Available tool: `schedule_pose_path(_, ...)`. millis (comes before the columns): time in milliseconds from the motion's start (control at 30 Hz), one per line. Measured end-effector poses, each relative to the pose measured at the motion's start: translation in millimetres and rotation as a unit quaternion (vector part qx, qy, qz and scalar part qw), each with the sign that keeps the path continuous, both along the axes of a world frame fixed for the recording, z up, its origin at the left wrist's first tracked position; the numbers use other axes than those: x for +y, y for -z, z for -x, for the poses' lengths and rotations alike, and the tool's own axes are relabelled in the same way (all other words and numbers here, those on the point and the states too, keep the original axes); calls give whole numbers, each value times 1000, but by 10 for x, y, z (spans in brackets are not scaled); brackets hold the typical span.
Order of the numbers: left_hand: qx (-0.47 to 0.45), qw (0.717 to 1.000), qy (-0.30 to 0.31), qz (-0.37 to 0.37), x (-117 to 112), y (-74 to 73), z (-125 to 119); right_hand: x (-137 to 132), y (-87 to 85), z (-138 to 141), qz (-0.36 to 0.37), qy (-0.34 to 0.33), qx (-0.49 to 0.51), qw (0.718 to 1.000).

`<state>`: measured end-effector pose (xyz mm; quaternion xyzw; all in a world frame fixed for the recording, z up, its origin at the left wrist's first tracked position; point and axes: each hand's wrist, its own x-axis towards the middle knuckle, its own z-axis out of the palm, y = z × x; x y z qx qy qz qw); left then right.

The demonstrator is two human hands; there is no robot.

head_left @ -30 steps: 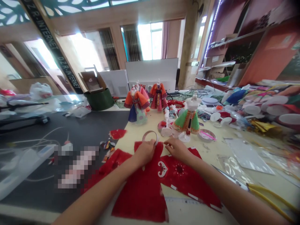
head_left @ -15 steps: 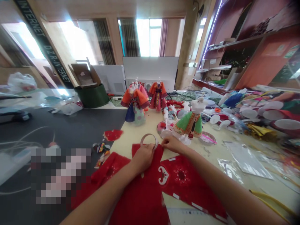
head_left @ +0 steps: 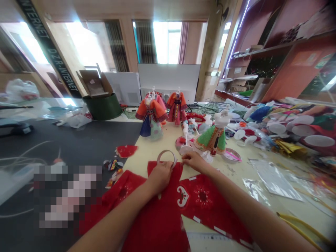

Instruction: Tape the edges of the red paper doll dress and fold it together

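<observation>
My left hand (head_left: pixel 160 177) is closed on a roll of tape (head_left: pixel 166 152), a thin pale ring standing on edge above the red cloth (head_left: pixel 160 224). Just to the right, my right hand (head_left: pixel 193 160) has its fingers pinched together by the cloth's upper right corner; what they hold, if anything, is too small to make out. Embroidered red sleeve-like panels spread to both sides. The right panel (head_left: pixel 217 206) carries a white curl motif, a flower pattern and short white strips along its edges.
Dressed doll forms stand at the back, one in orange and blue (head_left: pixel 150 117), another in green (head_left: pixel 214 140). A ruler (head_left: pixel 207 237) lies under the right panel. A heap of materials (head_left: pixel 286 126) fills the right side. A green bin (head_left: pixel 103 106) stands back left.
Both hands, the tape roll and the red cloth stay almost in place. Only a very slight shift of the view and of my right hand shows.
</observation>
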<state>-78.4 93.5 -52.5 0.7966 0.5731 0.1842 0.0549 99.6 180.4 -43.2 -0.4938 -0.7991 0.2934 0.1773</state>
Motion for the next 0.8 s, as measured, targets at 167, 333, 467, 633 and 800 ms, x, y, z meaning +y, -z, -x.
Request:
schedule_pose_path(167,-59,998,2,-3,-87,-104,18,-229,-100,-64,-90,29,137,986)
schedule_pose_path(333,-139,988,71,8,-235,-250,-42,-480,-285,-101,-120,-7,228,966)
schedule_pose_path(467,-182,978,103,20,-297,-285,-94,-573,-379,-108,-124,-40,244,961)
schedule_pose_path(633,-214,971,101,27,-296,-249,-95,-659,-397,-103,-131,-48,234,962)
schedule_pose_path(800,-258,963,72,34,-296,-192,-97,-740,-379,-114,-137,-39,215,966)
